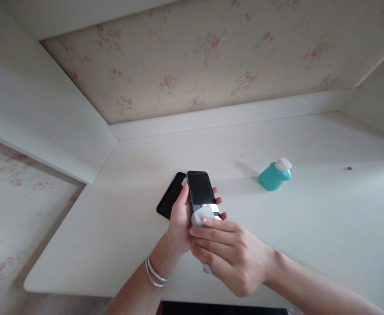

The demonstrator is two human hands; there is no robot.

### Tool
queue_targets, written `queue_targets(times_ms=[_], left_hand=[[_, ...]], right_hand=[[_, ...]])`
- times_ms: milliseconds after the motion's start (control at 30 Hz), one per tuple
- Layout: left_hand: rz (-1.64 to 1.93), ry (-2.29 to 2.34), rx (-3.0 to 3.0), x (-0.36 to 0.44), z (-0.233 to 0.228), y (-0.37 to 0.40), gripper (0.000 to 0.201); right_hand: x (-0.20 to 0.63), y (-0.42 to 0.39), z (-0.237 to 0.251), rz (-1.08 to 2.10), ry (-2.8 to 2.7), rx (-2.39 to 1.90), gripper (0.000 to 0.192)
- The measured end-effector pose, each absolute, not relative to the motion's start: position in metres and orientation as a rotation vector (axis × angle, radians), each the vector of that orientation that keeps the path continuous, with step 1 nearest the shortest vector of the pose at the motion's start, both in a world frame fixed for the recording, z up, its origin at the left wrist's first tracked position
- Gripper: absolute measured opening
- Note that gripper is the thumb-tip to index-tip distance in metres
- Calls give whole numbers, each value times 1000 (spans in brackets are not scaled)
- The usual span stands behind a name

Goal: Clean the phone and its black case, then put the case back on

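The left hand (179, 214) is wrapped around a dark phone (201, 192), held above the white desk (310, 227). The right hand (226, 253) pinches a small white wipe (201, 215) on the screen's near end. It looks like cleaning; the rest wants soft rubs. At 10 o'clock lies an empty black case (169, 197). At 2 o'clock sits a teal bottle (274, 175), its insides hidden.

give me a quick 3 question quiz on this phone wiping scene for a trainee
1. True or false: the left hand holds the phone above the desk.
2. What does the right hand press on the phone's screen?
3. Which lies right of the phone: A the black phone case, B the teal bottle?

Key: 1 true. 2 a white wipe. 3 B.
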State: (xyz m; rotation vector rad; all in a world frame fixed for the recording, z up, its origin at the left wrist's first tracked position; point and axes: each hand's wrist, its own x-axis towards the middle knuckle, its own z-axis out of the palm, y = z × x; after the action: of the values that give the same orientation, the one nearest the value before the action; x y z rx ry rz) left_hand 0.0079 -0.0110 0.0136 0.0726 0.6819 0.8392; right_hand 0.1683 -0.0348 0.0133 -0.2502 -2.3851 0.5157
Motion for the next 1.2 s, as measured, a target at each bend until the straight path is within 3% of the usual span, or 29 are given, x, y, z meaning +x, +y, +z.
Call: queue_targets(times_ms=[200,300,400,500,633,800,1033,1200], left_hand=[[1257,699,69,1,24,-4,52],[1348,692,98,-2,26,-2,53],[1403,668,130,-4,23,0,56],[1405,664,162,-4,19,0,58],[1357,694,187,1,18,-1,61],[1207,771,266,6,14,0,65],[1431,980,603,9,2,3,44],[1315,1079,869,10,1,-3,39]], right_hand=[[173,-43,10,619,-2086,-361,36],[177,-36,7,1030,-1813,-959,32],[176,-21,4,1504,-1440,-1326,49],[170,-13,4,1844,-1187,-1155,56],[160,-19,6,2029,-1088,-894,49],[157,-24,-1,1882,-1143,-977,41],[174,-13,-4,1159,-1640,-1343,39],[177,-12,1,872,-1794,-1364,30]])
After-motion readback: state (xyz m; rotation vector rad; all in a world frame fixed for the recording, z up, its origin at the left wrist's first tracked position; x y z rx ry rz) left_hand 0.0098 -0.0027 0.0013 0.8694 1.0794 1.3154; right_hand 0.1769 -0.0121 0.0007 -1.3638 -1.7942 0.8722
